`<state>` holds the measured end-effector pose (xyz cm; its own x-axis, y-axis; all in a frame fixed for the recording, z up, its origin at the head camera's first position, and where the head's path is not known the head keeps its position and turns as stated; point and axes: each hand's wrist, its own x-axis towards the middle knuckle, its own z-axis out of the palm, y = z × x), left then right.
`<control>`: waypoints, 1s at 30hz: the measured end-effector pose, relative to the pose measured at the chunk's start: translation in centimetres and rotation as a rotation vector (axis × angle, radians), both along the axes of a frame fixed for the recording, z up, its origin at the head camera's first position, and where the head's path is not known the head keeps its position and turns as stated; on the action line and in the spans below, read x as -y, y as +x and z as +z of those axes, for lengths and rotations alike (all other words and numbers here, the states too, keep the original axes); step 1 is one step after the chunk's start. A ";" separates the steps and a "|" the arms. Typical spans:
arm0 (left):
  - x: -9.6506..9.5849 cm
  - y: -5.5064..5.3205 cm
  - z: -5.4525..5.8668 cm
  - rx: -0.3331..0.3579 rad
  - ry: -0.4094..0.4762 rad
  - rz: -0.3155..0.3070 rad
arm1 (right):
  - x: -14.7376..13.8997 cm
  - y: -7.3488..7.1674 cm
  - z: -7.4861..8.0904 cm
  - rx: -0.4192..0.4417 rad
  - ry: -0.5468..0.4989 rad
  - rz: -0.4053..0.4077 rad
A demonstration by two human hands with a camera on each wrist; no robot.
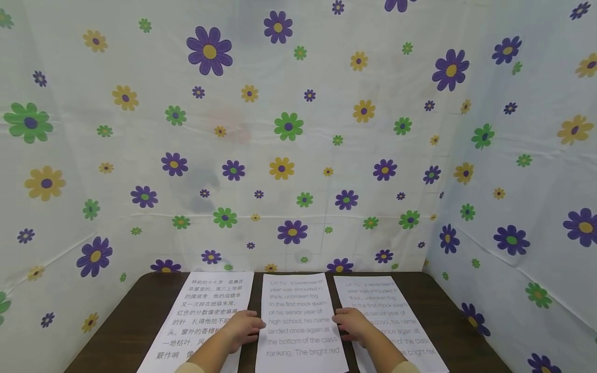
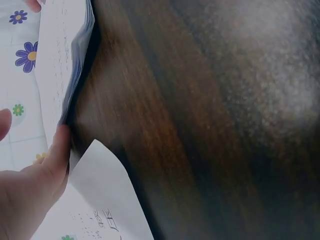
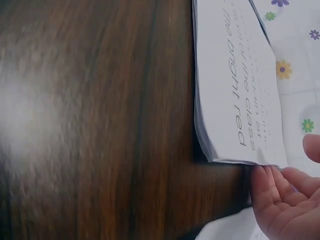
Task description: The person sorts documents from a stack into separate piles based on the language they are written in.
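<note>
A stack of white paper point(image 1: 298, 329) printed with English text lies in the middle of the dark table. My left hand point(image 1: 241, 330) is at its left edge, and in the left wrist view the fingertips touch the side of the sheets point(image 2: 65, 55). On the opposite side my right hand point(image 1: 353, 325) has its fingers against the right edge. The right wrist view shows those fingers pressing the edge of the paper point(image 3: 235, 110), with the thumb held apart. Neither hand curls round the stack.
To the left lies paper with Chinese text point(image 1: 205, 305), partly under my left forearm. Paper with English text point(image 1: 401, 321) lies to the right, partly covered by my right hand. The dark wooden table point(image 1: 112, 331) is enclosed by flower-patterned cloth point(image 1: 298, 150).
</note>
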<state>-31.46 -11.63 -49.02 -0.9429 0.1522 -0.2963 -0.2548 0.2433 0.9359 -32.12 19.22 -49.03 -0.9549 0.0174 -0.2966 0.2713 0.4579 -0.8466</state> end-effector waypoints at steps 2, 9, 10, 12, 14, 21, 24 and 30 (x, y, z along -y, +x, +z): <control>0.0 -0.1 0.0 -0.021 -0.039 0.012 | 0.3 0.0 -0.3 -0.023 -0.010 0.018; -0.3 -0.5 -1.0 -0.108 -0.185 0.101 | 1.0 -0.1 -1.2 -0.126 0.012 0.020; -0.3 -0.6 -1.2 -0.119 -0.201 0.116 | 1.1 -0.1 -1.3 -0.135 0.011 0.006; -0.5 -0.7 -1.5 -0.152 -0.223 0.143 | 1.3 -0.2 -1.5 -0.154 0.011 -0.022; -0.7 -0.7 -1.6 -0.182 -0.243 0.166 | 1.4 -0.2 -1.8 -0.175 0.033 -0.056; -1.0 -0.3 -1.4 -0.246 -0.287 0.206 | 1.7 -0.2 -2.7 -0.192 0.138 -0.153; -1.0 -0.4 -1.6 -0.249 -0.283 0.218 | 1.9 -0.1 -2.7 -0.210 0.152 -0.180; -1.0 -0.6 -1.9 -0.256 -0.271 0.219 | 2.1 0.0 -2.7 -0.230 0.120 -0.237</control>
